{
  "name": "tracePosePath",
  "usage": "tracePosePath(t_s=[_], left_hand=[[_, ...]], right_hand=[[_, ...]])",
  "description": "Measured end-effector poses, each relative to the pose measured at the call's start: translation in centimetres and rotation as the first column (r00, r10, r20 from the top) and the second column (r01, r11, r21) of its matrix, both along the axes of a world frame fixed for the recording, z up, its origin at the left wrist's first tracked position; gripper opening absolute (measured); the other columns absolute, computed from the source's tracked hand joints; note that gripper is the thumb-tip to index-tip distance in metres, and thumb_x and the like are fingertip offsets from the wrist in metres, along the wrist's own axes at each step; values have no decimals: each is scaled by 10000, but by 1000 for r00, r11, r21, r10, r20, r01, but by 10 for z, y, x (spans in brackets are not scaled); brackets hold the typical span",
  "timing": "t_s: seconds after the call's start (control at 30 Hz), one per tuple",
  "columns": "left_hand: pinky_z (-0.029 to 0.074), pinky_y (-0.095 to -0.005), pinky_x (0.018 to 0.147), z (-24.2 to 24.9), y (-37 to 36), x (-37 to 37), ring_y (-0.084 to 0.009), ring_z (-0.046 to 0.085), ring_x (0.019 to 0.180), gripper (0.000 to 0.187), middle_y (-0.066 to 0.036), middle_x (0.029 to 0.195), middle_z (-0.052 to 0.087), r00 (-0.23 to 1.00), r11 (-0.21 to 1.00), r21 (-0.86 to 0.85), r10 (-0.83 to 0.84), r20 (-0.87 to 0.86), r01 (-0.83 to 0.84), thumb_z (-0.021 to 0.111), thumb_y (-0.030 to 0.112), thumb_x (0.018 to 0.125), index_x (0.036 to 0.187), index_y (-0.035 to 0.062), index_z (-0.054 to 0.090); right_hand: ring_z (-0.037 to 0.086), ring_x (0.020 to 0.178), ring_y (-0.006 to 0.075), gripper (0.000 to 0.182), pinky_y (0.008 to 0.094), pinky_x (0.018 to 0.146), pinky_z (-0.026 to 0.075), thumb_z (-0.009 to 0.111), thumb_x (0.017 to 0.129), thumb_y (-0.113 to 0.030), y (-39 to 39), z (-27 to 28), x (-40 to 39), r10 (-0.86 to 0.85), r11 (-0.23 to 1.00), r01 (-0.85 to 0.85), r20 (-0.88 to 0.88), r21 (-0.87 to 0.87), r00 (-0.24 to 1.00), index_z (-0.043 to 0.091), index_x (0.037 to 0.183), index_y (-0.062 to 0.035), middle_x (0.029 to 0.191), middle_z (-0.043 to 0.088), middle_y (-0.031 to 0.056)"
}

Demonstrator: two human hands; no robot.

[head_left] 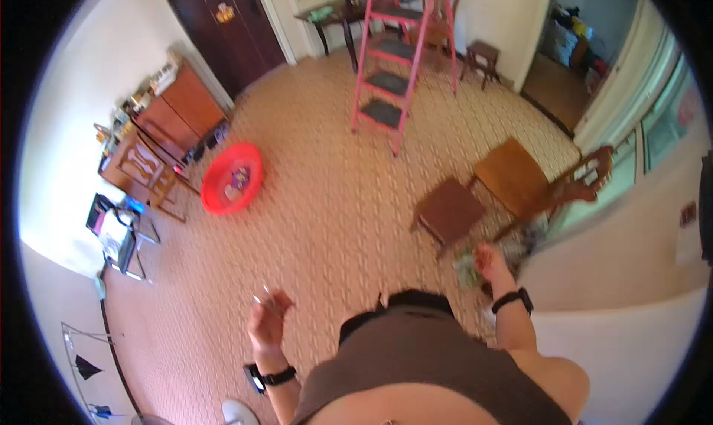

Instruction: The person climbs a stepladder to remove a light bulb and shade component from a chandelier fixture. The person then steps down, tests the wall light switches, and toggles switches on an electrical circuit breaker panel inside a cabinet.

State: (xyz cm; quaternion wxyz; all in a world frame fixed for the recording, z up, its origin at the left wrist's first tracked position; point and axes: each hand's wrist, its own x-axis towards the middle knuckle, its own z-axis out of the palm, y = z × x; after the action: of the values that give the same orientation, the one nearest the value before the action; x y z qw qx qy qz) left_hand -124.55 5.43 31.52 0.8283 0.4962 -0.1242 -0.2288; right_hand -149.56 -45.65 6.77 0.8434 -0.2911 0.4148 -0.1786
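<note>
My left hand [266,327] is raised low in the view over the patterned floor, its fingers closed round a thin, silvery thing with two prongs [266,290]. What kind of tool it is, I cannot tell. My right hand [489,261] hangs at the right with its fingers curled in and nothing showing in them. Behind that hand, overlapping it in this view, is a green and whitish bundle [466,270] by the small brown stool [448,209]. Dark bands sit on both wrists.
A wooden chair [514,178] stands beside the stool at the right wall. Ahead is a pink stepladder [388,83] with dark treads. A red basin [249,171] holding small items lies left of centre. Cabinet [182,109], wooden chair [152,174] and folding chair [122,235] line the left wall.
</note>
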Motion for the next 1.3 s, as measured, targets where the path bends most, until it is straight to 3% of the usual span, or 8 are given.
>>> tracePosePath(t_s=[0.17,0.23,0.33,0.4,0.43,0.5,1.07,1.3], left_hand=[[441,-449,917,-11,-44,148,-268,574,1042,427,-139,1106,615,962,975,43,-209,-177,220,575,411,865,1070,39,622],[437,-416,917,-18,-87,211,-248,574,1031,461,-128,1117,615,932,943,83,-302,-200,323,557,396,882,1126,7,596],[435,-376,921,-21,-167,307,-226,572,1031,487,-121,1152,611,820,801,205,-506,-268,562,532,358,912,1204,-30,558],[438,-377,924,-22,-229,353,-217,572,1040,482,-116,1169,604,716,635,330,-618,-325,698,535,351,925,1215,-33,549],[438,-377,924,-21,-257,366,-217,572,1040,482,-116,1169,604,722,629,355,-608,-331,692,535,351,925,1215,-33,549],[444,-383,921,-22,-299,386,-213,573,1037,497,-102,1163,599,589,531,253,-734,-338,808,549,382,913,1218,-10,549],[390,-387,973,-134,-425,426,-234,537,1094,542,-116,1193,575,458,446,200,-602,-654,872,546,420,901,1229,-12,530],[381,-409,981,-145,-381,504,-261,551,1072,546,-128,1140,598,504,532,185,-554,-662,827,573,441,862,1176,-6,565]], right_hand=[[636,886,283,352,441,795,511,698,811,-240,-27,41,141,157,986,-158,20,52,987,564,1113,-119,971,659,103],[579,1025,287,398,438,831,491,691,808,-276,-55,-4,150,96,995,-100,-127,-26,987,554,1132,-89,1117,602,120],[526,817,196,293,406,725,455,579,925,-294,-95,-122,129,-47,990,84,-299,113,953,532,1110,-72,1005,533,22],[367,1312,316,748,457,1058,346,636,885,-371,-101,-153,112,-105,949,257,-586,183,803,292,1446,-14,1457,347,156],[368,1311,316,746,457,1057,346,636,885,-370,-102,-166,104,-106,937,288,-629,195,770,295,1444,-13,1456,350,155],[370,1309,316,743,457,1057,346,638,884,-370,-96,-185,92,-73,930,279,-625,238,777,301,1441,-13,1452,355,153],[383,1293,321,710,455,1051,345,650,876,-369,-159,-249,168,-114,909,209,-266,360,957,354,1414,-12,1421,401,139],[459,1227,244,717,393,1005,371,715,823,-370,-162,-211,360,-201,944,252,-233,215,951,429,1358,12,1349,488,87]])
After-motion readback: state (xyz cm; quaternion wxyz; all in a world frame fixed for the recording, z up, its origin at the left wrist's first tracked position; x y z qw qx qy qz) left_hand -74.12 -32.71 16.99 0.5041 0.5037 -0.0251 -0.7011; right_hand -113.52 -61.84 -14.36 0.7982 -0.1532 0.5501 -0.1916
